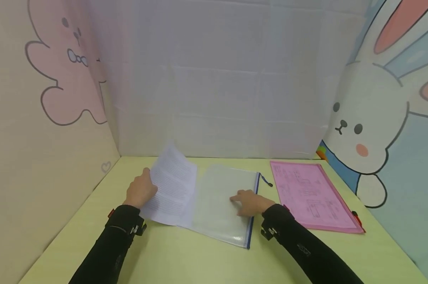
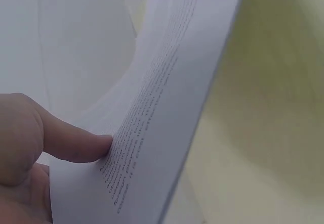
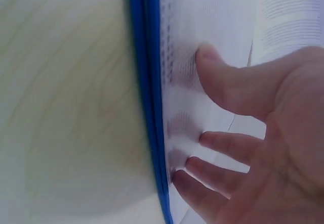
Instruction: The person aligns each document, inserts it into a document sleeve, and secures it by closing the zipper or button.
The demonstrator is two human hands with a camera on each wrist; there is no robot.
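Observation:
My left hand pinches white printed paper near its left edge, the thumb on the printed face. The paper is bent and raised on that side in the left wrist view. Its right part meets the left side of a clear zip folder; whether it lies inside or on top, I cannot tell. A blue zipper runs down the folder's right edge, with a dark pull at the top. My right hand rests on the folder beside the zipper, its fingers spread and the fingertips touching the plastic.
A pink zip folder with a printed sheet showing through lies to the right on the pale yellow table. A white sheet hangs behind the table. Walls with cartoon animals stand on both sides.

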